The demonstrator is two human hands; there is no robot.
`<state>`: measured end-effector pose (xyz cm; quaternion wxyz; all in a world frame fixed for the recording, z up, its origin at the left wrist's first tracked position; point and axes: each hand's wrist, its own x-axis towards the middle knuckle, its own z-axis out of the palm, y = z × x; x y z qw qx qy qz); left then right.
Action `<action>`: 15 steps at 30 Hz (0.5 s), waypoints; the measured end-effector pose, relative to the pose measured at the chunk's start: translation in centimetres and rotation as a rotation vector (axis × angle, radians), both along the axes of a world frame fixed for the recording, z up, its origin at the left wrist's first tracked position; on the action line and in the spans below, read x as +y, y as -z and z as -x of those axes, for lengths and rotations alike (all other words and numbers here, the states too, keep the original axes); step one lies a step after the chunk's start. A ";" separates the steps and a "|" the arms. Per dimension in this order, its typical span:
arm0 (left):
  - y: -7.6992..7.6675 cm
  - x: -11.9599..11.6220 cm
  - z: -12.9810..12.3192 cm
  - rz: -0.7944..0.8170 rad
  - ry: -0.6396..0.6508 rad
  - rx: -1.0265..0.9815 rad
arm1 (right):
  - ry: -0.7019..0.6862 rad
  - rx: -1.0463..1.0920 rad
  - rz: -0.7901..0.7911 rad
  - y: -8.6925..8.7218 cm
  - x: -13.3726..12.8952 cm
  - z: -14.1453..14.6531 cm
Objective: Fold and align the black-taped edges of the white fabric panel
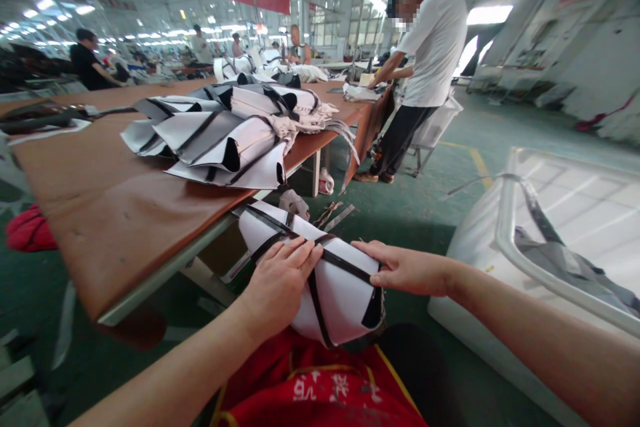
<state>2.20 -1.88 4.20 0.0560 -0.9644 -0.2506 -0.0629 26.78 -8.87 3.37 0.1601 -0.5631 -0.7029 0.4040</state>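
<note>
A white bag piece (340,293) with black strips across it lies over my lap, below the table's near edge. My left hand (283,280) rests on top of it, fingers together and pressed along a black strip; its thumb is hidden. At the piece's right end, my right hand (395,267) grips the edge between thumb and fingers, close to a dark opening. The underside of the piece is out of sight.
A brown-topped table (100,213) stands to the left, bearing a pile of similar white pieces (215,133). On the right is a white bin (470,280) with grey cloth inside. A co-worker (430,40) stands at the table's far side. Scraps (335,213) litter the floor.
</note>
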 end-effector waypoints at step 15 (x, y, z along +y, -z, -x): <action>-2.5 7.1 -4.9 0.140 -0.151 -0.054 | 0.522 -0.395 -0.472 -0.4 5.1 6.2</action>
